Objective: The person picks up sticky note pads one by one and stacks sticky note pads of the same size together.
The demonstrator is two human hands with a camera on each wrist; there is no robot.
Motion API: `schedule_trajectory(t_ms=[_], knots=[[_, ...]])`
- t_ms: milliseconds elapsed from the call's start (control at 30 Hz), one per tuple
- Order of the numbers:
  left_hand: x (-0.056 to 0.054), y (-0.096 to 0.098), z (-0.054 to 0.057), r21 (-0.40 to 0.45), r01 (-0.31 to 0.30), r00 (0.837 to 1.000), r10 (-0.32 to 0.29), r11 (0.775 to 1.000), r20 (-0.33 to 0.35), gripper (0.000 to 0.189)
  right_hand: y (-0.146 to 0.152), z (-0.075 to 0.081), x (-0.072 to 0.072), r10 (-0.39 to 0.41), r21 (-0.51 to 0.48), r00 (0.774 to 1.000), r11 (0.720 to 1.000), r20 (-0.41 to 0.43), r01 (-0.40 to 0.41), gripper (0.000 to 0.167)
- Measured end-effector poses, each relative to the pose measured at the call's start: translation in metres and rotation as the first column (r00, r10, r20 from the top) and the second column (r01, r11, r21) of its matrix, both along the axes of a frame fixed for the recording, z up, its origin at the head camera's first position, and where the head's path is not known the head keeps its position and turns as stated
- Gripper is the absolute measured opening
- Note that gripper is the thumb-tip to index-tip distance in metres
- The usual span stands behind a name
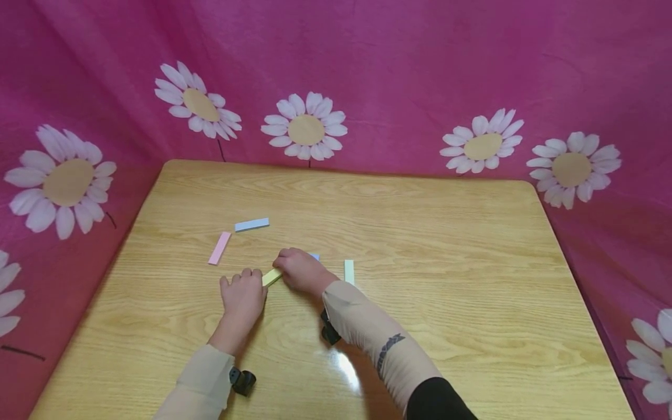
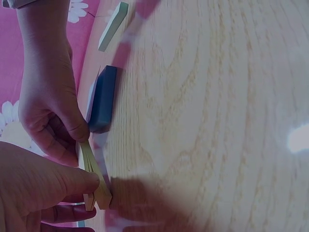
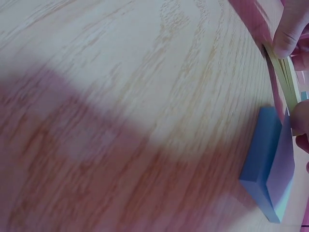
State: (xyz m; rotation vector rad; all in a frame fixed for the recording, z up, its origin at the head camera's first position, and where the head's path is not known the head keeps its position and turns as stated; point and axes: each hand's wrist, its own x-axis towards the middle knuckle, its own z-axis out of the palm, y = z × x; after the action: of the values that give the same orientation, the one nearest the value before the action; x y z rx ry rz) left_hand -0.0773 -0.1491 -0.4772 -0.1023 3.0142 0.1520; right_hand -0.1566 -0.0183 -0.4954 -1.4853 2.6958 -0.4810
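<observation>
While the left hand [image 1: 244, 297] pinches the yellow pad [image 1: 270, 277] by its near end and the right hand [image 1: 303, 271] its far one, the long axis slants away rightward between them over the tabletop [image 1: 451, 262]

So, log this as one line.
left hand: pinches yellow pad | right hand: pinches other end | layers: parted | table: pink pad, light-blue pad, blue pad, pale-green pad

L hand [image 3: 291, 29] & R hand [image 3: 301, 118] pinch yel. strip stack [image 3: 285, 81] at opp. ends; layers slightly parted mid-grip. Blue block [image 3: 259, 150]: just below R grip. Wood tabletop [image 3: 145, 87]: L of grip.
</observation>
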Motion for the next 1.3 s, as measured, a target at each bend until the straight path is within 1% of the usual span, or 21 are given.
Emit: schedule_trajectory(t_ms=[167,333,600,867,1133,1300], knots=[[-0.002,0.003,0.002,-0.005,0.007,1.000,-0.007,1.000,0.013,0.023,0.003,0.002,-0.001,-0.013,0.019,0.999,1.000,0.035,0.013,0.019],[-0.005,0.005,0.004,-0.015,0.013,0.999,-0.013,1.000,0.033,0.023,0.007,0.005,0.000,-0.036,0.012,0.997,0.999,0.066,0.035,0.020],[-0.007,0.009,0.004,-0.018,0.029,1.000,-0.029,0.999,-0.006,0.022,0.013,0.008,-0.002,-0.049,-0.014,0.996,0.999,0.075,0.050,0.021],[-0.011,0.015,0.010,-0.003,0.043,0.999,-0.043,0.999,0.010,0.021,0.022,0.010,-0.003,-0.051,-0.044,0.994,0.998,0.094,0.055,0.022],[-0.015,0.024,0.016,-0.008,0.084,0.996,-0.084,0.996,-0.023,0.019,0.033,0.010,-0.007,-0.081,-0.020,0.991,0.996,0.111,0.084,0.024],[-0.018,0.028,0.017,-0.017,0.109,0.994,-0.109,0.994,-0.028,0.020,0.040,0.011,-0.008,-0.082,-0.024,0.989,0.996,0.126,0.086,0.024]])
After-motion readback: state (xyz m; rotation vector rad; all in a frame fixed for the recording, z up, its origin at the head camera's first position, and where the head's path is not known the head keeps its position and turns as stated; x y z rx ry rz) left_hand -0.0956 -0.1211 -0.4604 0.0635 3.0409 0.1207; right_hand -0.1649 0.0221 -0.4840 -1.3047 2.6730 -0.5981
